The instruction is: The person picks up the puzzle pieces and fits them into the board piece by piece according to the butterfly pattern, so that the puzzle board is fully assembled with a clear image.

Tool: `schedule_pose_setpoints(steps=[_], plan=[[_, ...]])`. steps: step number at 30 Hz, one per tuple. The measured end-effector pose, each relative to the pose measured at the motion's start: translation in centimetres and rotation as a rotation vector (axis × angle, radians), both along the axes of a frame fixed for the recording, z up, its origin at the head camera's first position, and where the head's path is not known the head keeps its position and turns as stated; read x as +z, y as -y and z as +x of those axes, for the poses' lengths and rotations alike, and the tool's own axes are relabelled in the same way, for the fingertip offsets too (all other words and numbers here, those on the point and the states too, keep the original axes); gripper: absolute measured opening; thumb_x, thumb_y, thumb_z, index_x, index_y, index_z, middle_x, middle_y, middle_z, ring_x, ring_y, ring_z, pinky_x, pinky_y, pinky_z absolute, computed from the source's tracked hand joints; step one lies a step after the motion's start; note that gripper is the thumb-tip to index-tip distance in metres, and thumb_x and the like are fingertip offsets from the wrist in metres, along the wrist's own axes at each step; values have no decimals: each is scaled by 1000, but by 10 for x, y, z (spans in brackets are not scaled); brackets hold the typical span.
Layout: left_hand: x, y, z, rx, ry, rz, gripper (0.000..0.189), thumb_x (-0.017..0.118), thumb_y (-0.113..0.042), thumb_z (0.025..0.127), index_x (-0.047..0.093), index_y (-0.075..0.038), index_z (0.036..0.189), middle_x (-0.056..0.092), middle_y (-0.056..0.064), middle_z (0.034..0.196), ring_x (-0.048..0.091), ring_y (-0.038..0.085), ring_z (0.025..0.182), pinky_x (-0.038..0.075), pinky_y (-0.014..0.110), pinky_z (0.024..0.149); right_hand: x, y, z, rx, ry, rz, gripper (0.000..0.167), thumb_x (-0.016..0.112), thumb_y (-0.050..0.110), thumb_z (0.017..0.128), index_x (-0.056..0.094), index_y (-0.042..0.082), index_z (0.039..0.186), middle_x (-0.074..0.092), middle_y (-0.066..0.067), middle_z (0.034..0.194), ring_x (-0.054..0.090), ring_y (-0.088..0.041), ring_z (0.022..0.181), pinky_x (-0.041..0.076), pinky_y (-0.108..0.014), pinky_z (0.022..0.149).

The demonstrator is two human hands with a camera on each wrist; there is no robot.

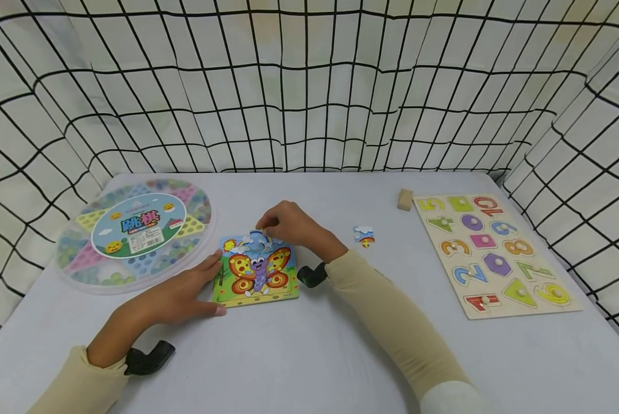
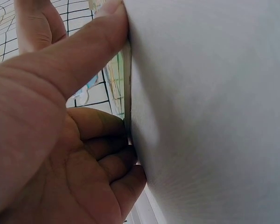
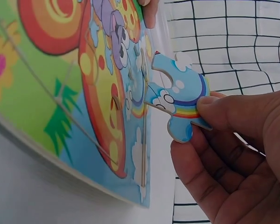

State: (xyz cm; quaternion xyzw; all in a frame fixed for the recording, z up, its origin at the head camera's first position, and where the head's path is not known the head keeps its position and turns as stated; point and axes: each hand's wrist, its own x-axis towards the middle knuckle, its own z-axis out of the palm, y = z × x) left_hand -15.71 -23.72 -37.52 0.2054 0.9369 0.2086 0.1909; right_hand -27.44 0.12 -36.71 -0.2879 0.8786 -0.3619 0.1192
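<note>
A jigsaw puzzle board (image 1: 260, 282) with a butterfly picture lies on the white table. My left hand (image 1: 185, 290) rests at its left side, fingers against the left edge and thumb at the near left corner. In the left wrist view, the fingertips (image 2: 130, 179) touch the table beside the board's edge (image 2: 127, 88). My right hand (image 1: 293, 223) pinches a blue jigsaw piece with a rainbow (image 3: 189, 100) between thumb and fingers. That piece is tilted up over the board's far edge, close to the sky part of the picture.
Another small puzzle piece (image 1: 364, 236) lies right of the board. A round Chinese checkers box (image 1: 138, 230) sits at the left. On the right are a wooden number-and-shape board (image 1: 495, 259) and a small wooden block (image 1: 405, 199). Black grid netting (image 1: 309, 86) surrounds the table.
</note>
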Motion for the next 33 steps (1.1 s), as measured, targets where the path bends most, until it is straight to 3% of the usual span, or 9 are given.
schedule_pose_setpoints(steps=[15,24,33], plan=[[3,-3,0,-5,10,9,102,73,-52,82,26,8,149,9,21,160,12,43,144,22,59,109,-9,9,0,-17,2,56,17,64,12,95,74,8,108,69,2,99,59,-9,87,48,-19,75],[3,0,1,-6,-4,1,102,73,-52,81,26,8,149,10,22,160,13,44,143,25,60,108,-4,18,2,45,-28,86,14,65,10,94,74,7,105,68,2,94,59,-9,86,48,-18,76],[3,-1,1,-5,-3,-1,102,74,-51,81,26,8,149,10,22,160,13,44,143,24,59,109,-8,15,0,5,-1,107,16,63,10,95,74,8,106,68,1,99,57,-10,90,48,-20,77]])
